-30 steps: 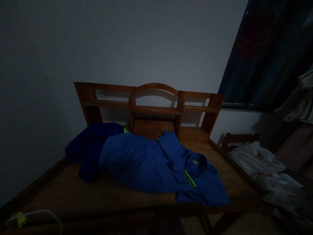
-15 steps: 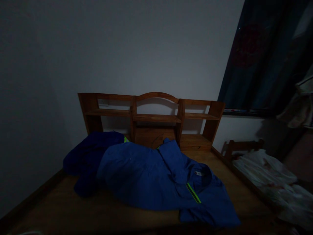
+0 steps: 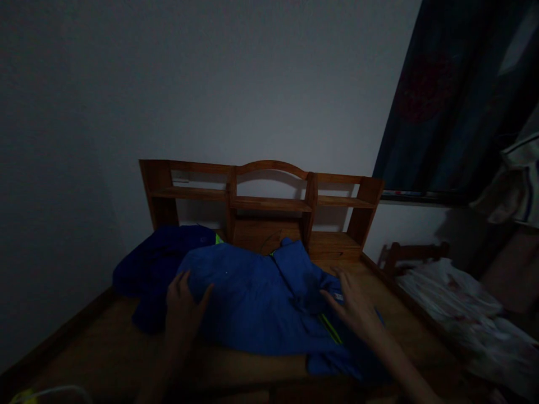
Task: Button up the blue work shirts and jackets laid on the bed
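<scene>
The crumpled bright blue work jacket with neon yellow-green trim [image 3: 261, 297] lay spread across the middle of the wooden counter [image 3: 101, 353], just in front of the low wooden shelf unit with an arched centre [image 3: 269, 202] that stood at the counter's far edge against the pale wall. To the left of that shelf unit's front, a darker navy piece of cloth [image 3: 155, 264] was bunched up, touching the jacket's left side and partly under it. The left hand [image 3: 183, 306] rested palm down on the jacket's left part, its grip spread flat with the thumb angled out, pinching nothing. The right hand [image 3: 356, 308] lay over the jacket's right part near the collar and the yellow-green strip, its grip likewise spread with the fingers fanned; whether the palm pressed the cloth or hovered just above it could not be told in the dim light. Both forearms reached in from the near edge of the counter, well in front of the shelf unit. To the right of the shelf unit hung a dark blue curtain [image 3: 446, 101], and below it, beside the counter's right edge, a heap of white cloth [image 3: 458, 303] lay against a small wooden frame [image 3: 404, 252]. At the counter's near left corner, farthest from the shelf unit, a pale cable with a yellow tag [image 3: 29, 394] showed faintly.
</scene>
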Action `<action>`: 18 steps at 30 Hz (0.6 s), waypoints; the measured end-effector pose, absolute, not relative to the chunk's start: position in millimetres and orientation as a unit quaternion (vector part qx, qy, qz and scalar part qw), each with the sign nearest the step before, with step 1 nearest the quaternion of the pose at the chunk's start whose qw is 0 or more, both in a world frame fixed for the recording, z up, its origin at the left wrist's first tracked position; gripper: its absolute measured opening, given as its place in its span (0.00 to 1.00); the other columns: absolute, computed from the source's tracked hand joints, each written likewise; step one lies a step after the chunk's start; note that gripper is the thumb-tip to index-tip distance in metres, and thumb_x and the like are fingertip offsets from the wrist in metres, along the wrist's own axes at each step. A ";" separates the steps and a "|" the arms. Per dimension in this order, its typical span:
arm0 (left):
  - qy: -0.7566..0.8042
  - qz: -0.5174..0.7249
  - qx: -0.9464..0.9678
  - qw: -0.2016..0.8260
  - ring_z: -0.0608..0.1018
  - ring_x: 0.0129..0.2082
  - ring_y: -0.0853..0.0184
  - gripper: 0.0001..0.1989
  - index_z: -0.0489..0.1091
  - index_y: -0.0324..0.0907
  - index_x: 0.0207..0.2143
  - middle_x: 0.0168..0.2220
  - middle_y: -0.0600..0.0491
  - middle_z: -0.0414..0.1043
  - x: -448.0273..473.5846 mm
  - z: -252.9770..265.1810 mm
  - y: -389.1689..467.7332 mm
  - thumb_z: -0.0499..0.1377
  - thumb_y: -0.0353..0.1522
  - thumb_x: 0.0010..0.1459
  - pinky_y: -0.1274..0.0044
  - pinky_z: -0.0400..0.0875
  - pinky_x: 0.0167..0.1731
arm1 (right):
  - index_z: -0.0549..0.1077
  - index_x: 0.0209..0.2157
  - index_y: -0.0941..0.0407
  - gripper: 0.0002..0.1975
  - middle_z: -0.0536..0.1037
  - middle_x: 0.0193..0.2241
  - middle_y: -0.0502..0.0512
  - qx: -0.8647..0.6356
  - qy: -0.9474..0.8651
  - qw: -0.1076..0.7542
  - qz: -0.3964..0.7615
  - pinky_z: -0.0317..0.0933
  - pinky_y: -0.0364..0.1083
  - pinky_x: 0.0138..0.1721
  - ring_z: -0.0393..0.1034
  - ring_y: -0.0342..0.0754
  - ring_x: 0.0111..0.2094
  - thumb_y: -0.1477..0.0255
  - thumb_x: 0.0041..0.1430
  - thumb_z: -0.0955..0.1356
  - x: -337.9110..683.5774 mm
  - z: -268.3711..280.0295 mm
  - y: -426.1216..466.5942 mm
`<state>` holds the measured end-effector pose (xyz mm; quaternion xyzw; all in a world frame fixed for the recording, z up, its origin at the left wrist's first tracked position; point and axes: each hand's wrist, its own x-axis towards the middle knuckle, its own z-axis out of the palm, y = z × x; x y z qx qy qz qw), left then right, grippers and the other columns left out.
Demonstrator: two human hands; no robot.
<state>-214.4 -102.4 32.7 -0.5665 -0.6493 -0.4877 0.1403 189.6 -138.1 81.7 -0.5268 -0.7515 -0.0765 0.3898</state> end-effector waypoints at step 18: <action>-0.766 -0.283 -0.577 0.007 0.72 0.32 0.63 0.14 0.64 0.41 0.33 0.34 0.50 0.67 -290.7 8.6 -84.6 0.46 0.40 0.59 0.75 0.61 0.28 | 0.76 0.34 0.61 0.11 0.77 0.31 0.63 -0.694 -0.668 0.270 -0.004 0.60 0.44 0.36 0.72 0.52 0.35 0.75 0.53 0.63 231.0 101.4 31.9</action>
